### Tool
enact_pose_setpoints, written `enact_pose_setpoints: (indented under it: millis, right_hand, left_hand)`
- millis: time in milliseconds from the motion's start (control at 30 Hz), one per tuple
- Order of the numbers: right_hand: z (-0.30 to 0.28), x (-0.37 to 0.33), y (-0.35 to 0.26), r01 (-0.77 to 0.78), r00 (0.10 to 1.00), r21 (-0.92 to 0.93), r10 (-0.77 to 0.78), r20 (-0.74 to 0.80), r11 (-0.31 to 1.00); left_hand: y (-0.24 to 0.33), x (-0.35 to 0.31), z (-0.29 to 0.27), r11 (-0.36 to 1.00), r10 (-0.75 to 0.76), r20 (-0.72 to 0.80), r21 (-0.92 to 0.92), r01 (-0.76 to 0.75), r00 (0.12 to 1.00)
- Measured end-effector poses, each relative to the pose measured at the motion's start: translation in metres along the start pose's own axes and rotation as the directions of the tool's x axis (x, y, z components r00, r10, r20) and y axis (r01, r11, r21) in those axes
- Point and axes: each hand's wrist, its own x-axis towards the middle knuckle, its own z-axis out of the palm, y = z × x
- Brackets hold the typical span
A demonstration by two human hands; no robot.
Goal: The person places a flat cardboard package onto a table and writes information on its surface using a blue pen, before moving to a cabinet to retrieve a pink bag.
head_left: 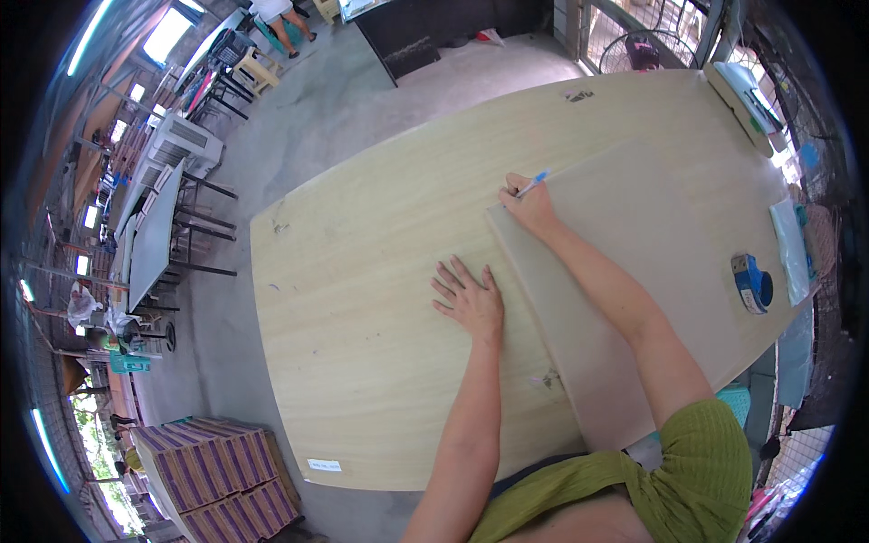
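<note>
My right hand (pixel 530 206) is closed around a blue-and-white pen (pixel 536 180), held near the far left corner of a large greyish-tan sheet (pixel 625 226). That sheet lies over the right part of a big pale wooden board (pixel 380 271), whose surface has a few dark marks. The pen's tip is hidden by my fingers. To the left of the sheet's edge, my left hand (pixel 471 299) rests flat on the bare wood with its fingers spread.
A blue tape roll (pixel 749 284) sits on the sheet's right side. Boxlike items (pixel 742 104) lie at the board's far right corner. Stacked cartons (pixel 217 475) stand on the floor at lower left. Tables (pixel 156 240) line the left; a person (pixel 281 20) stands far off.
</note>
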Motion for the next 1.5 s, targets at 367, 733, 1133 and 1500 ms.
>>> enact_pose_setpoints:
  millis: [367, 733, 1133, 1500]
  right_hand:
    - [-0.002, -0.0004, -0.0013, 0.022, 1.0, -0.034, -0.021, 0.005, 0.999]
    - [-0.0035, 0.0002, 0.0034, -0.001, 1.0, -0.022, 0.001, -0.009, 1.0]
    - [-0.0022, 0.0001, -0.0002, -0.013, 0.999, -0.028, 0.012, -0.043, 1.0]
    - [-0.0012, 0.0008, 0.0041, -0.009, 0.998, 0.02, 0.01, -0.059, 1.0]
  left_hand:
    - [0.0004, 0.0006, 0.0001, 1.0, 0.013, -0.001, 0.027, -0.013, 1.0]
    - [0.002, 0.0008, -0.0013, 1.0, 0.009, 0.018, 0.013, -0.009, 1.0]
    - [0.0015, 0.0, -0.001, 1.0, 0.003, 0.025, -0.006, -0.003, 1.0]
    - [0.0028, -0.0002, -0.0012, 1.0, 0.004, 0.014, 0.002, -0.004, 1.0]
